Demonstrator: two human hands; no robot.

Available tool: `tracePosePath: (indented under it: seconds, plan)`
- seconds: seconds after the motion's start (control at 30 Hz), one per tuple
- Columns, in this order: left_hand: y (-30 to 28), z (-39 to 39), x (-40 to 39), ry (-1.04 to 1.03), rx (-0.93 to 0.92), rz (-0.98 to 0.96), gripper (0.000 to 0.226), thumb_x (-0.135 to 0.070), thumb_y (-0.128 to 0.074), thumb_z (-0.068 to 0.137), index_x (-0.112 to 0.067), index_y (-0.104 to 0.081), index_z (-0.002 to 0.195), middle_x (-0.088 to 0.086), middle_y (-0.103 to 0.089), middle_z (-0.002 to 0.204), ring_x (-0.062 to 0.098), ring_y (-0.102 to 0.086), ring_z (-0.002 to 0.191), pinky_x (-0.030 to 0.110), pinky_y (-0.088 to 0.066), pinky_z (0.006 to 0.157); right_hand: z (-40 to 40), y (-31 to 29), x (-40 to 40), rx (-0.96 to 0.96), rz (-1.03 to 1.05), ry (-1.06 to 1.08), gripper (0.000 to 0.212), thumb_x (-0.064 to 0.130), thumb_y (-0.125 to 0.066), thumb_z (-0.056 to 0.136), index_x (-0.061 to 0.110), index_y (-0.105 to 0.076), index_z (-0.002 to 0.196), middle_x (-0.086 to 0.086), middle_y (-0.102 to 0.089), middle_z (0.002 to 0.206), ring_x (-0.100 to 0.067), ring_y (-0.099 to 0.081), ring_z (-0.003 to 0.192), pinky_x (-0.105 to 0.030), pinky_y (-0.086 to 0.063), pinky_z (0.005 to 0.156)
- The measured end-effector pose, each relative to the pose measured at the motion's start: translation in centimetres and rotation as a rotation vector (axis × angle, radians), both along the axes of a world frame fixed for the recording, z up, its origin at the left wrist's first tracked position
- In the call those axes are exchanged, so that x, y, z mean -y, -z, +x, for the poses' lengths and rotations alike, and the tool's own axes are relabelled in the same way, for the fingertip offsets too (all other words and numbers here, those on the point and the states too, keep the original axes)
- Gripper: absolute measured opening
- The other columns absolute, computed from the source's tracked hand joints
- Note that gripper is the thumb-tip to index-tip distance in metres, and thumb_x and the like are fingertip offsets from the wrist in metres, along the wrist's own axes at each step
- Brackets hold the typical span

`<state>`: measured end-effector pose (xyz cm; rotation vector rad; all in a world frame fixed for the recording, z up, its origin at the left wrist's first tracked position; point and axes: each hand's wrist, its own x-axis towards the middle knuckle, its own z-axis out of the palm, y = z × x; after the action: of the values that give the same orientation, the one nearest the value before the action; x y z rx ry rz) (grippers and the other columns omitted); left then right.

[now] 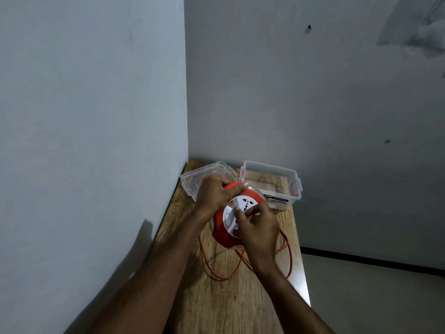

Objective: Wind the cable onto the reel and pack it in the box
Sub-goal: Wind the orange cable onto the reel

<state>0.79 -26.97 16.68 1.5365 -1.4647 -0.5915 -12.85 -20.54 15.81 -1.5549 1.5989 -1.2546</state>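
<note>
An orange cable reel with a white socket face is held above the wooden table. My left hand grips its top rim. My right hand presses its fingers on the white face, covering its lower right part. Loose orange cable lies in loops on the table beneath the reel. A clear plastic box stands open at the table's far end, just behind the reel.
The clear lid lies at the far left corner beside the box. A wall runs along the table's left side and another behind it. The table's right edge drops to the grey floor.
</note>
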Motion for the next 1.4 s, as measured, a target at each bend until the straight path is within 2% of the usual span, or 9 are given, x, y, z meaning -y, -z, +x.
tracePosePath:
  seconds: [0.07,0.13,0.27,0.47,0.63,0.77,1.0,1.3,1.4]
  plan:
    - [-0.2,0.4,0.1,-0.016,-0.079,0.024,0.054,-0.066,-0.071,0.08,-0.012,-0.079,0.075,0.001,-0.076,0.069,0.016,-0.072,0.061,0.046,-0.061,0.064,-1.1,-0.8,-0.8,-0.352,-0.376,-0.059,0.021,0.022,-0.081,0.082,0.014,-0.066,0.094,-0.001,-0.071,0.084,-0.006,-0.063,0.067,-0.004,-0.041,0.061]
    - [-0.5,0.6,0.2,-0.011,-0.074,0.033,0.056,-0.066,-0.07,0.08,-0.011,-0.08,0.079,0.004,-0.077,0.074,0.019,-0.073,0.066,0.047,-0.062,0.068,-1.7,-0.9,-1.0,-0.603,-0.546,-0.16,0.032,0.017,-0.081,0.079,0.012,-0.068,0.108,-0.007,-0.07,0.099,-0.017,-0.067,0.084,-0.018,-0.049,0.076]
    - [-0.7,0.5,0.4,0.022,-0.044,0.013,0.068,-0.077,-0.063,0.073,-0.012,-0.08,0.079,0.004,-0.077,0.074,0.022,-0.073,0.067,0.049,-0.062,0.066,-1.7,0.0,-0.6,-0.911,-0.358,-0.264,0.073,0.03,-0.08,0.071,0.024,-0.052,0.138,-0.012,-0.054,0.131,-0.031,-0.053,0.121,-0.049,-0.052,0.091]
    - [-0.6,0.3,0.3,0.045,0.008,0.015,0.058,-0.071,-0.068,0.079,-0.014,-0.08,0.076,0.003,-0.075,0.069,0.021,-0.071,0.065,0.049,-0.061,0.067,-1.6,-0.3,-0.2,-0.959,-0.349,-0.223,0.076,0.035,-0.085,0.065,0.026,-0.055,0.134,-0.013,-0.052,0.128,-0.031,-0.054,0.117,-0.043,-0.052,0.084]
    - [-0.7,0.3,0.2,0.041,0.019,0.03,0.075,-0.084,-0.06,0.07,-0.012,-0.079,0.079,0.007,-0.075,0.073,0.025,-0.072,0.068,0.049,-0.062,0.067,-1.9,-0.2,1.2,-0.821,-0.423,-0.296,0.067,0.038,-0.087,0.062,0.021,-0.062,0.122,-0.01,-0.061,0.111,-0.028,-0.062,0.1,-0.04,-0.056,0.08]
    - [-0.8,0.2,0.2,0.01,0.03,0.021,0.05,-0.064,-0.072,0.081,-0.015,-0.082,0.086,0.0,-0.078,0.08,0.012,-0.071,0.071,0.042,-0.064,0.073,-1.8,-0.1,1.9,-0.777,-0.394,-0.296,0.062,0.042,-0.084,0.066,0.021,-0.064,0.122,-0.006,-0.072,0.105,-0.026,-0.071,0.088,-0.034,-0.06,0.075]
    - [-0.4,0.0,0.5,-0.014,0.003,-0.007,0.056,-0.071,-0.069,0.078,-0.016,-0.079,0.075,-0.003,-0.075,0.07,0.011,-0.071,0.063,0.041,-0.062,0.064,-0.8,-0.7,1.2,-0.264,-0.131,-0.104,0.057,0.045,-0.086,0.069,0.022,-0.061,0.115,0.014,-0.064,0.105,0.0,-0.061,0.091,-0.007,-0.049,0.072]
    - [0.4,-0.3,0.8,-0.052,0.085,-0.074,0.062,-0.077,-0.062,0.078,-0.017,-0.078,0.078,-0.004,-0.076,0.074,0.01,-0.07,0.065,0.04,-0.061,0.064,0.7,0.1,2.0,0.384,0.381,0.173,0.04,0.039,-0.092,0.063,0.016,-0.066,0.084,-0.006,-0.075,0.075,-0.02,-0.074,0.062,-0.039,-0.063,0.06]
    - [0.4,-0.1,0.7,-0.041,0.047,-0.043,0.058,-0.071,-0.066,0.08,-0.015,-0.079,0.08,-0.001,-0.077,0.075,0.013,-0.071,0.065,0.043,-0.062,0.065,0.3,-0.1,1.5,0.356,0.305,0.096,0.035,0.034,-0.089,0.07,0.012,-0.065,0.082,-0.005,-0.074,0.074,-0.02,-0.074,0.062,-0.04,-0.063,0.061]
